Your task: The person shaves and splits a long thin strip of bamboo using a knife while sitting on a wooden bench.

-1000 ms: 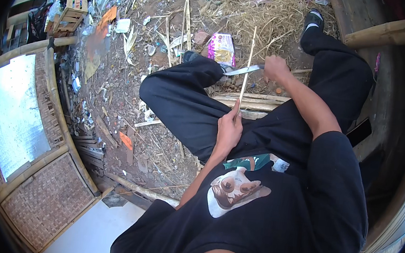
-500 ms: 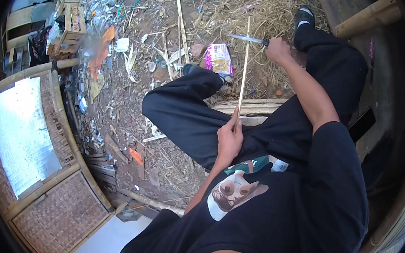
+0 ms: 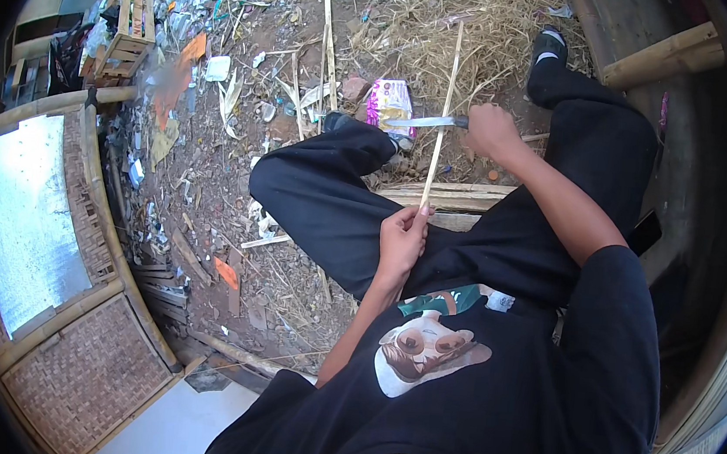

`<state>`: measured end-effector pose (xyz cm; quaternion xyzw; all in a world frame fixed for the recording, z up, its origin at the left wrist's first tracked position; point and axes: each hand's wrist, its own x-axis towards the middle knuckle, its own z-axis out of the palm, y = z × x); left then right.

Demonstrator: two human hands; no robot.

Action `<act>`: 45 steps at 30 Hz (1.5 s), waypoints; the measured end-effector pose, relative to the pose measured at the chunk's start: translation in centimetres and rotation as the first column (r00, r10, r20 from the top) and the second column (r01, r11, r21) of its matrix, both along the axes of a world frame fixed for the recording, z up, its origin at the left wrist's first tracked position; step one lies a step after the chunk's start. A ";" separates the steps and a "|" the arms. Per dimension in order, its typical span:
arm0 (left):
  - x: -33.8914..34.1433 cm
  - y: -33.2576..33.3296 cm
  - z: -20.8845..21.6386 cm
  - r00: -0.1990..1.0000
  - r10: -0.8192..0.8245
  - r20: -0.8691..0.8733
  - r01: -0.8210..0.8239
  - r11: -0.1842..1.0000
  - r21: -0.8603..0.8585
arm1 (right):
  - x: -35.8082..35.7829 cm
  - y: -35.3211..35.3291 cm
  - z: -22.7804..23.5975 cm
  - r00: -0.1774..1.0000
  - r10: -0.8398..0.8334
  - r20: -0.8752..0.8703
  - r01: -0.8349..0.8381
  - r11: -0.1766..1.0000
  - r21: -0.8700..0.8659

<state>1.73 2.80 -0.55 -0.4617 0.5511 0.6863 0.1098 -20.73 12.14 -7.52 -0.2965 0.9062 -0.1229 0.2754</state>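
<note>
A long, thin bamboo strip (image 3: 447, 95) runs away from me between my spread legs. Its near end is gripped in my left hand (image 3: 402, 239), close to my lap. My right hand (image 3: 492, 133) is wrapped round the dark handle of a knife (image 3: 426, 122), farther out and to the right. The blade lies across the strip about midway along, pointing left, and appears to touch it. Just left of the blade, a pink, white and yellow packet (image 3: 390, 105) lies on the ground.
Split bamboo pieces (image 3: 454, 197) lie crosswise between my legs, with more strips (image 3: 329, 40) ahead. Dry straw (image 3: 439, 37) and litter cover the soil. A wooden crate (image 3: 129, 28) stands far left, a woven bamboo panel (image 3: 87, 375) nearer. Bamboo framing (image 3: 669, 57) borders my right side.
My right hand has drawn the knife toward me along the bamboo strip, from near its far end to about its middle. My left hand still grips the near end.
</note>
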 end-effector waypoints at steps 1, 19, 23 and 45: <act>0.0 0.3 0.1 0.999 0.012 -0.035 -0.013 0.999 -0.030 | 0.1 0.1 0.1 1.000 0.002 -0.001 -0.002 1.000 0.001; 0.2 1.2 0.1 0.932 -0.298 0.208 0.359 0.663 -0.657 | 0.5 0.7 -7.3 0.986 -0.120 0.115 0.110 0.990 0.090; 0.6 1.9 0.6 0.933 -0.317 0.172 0.347 0.657 -0.670 | -2.5 1.9 -10.6 0.986 -0.165 -0.029 0.167 0.979 0.112; -0.3 1.2 -0.2 0.947 -0.301 0.113 0.292 0.660 -0.693 | 2.2 0.5 -5.3 0.993 0.006 0.117 -0.007 1.000 0.010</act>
